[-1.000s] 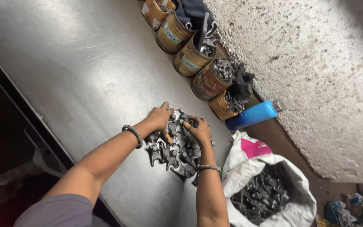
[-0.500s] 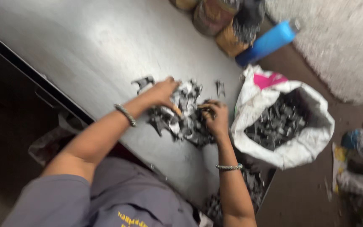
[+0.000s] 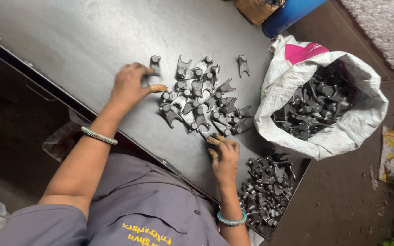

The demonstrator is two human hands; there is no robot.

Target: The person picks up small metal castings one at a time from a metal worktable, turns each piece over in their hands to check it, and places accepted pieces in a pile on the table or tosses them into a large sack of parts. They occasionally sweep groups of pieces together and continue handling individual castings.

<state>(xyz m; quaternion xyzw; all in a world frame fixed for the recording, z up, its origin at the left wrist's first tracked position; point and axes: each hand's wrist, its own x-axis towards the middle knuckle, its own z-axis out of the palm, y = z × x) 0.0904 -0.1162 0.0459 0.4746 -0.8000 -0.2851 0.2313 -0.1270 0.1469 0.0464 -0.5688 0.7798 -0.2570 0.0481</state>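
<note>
Several grey forked metal parts (image 3: 201, 98) lie spread flat on a dark metal table (image 3: 69, 41). My left hand (image 3: 131, 86) sits at the left edge of the spread, fingers curled around one forked part (image 3: 154, 61) with the thumb sticking out. My right hand (image 3: 224, 157) rests at the near edge of the spread. Its bent fingertips touch the table beside the nearest parts, and I see nothing inside it. One forked part (image 3: 242, 66) lies apart at the far right of the spread.
A white sack (image 3: 343, 132), open and full of the same parts, stands right of the table. A heap of more parts (image 3: 267, 187) sits at the table's near right corner. A blue cylinder (image 3: 292, 11) and a brown container (image 3: 251, 8) stand at the far edge.
The heaped pile has been spread out flat into single parts. My left hand moved to its left edge and my right hand drew back to its near edge. The view tilted down.
</note>
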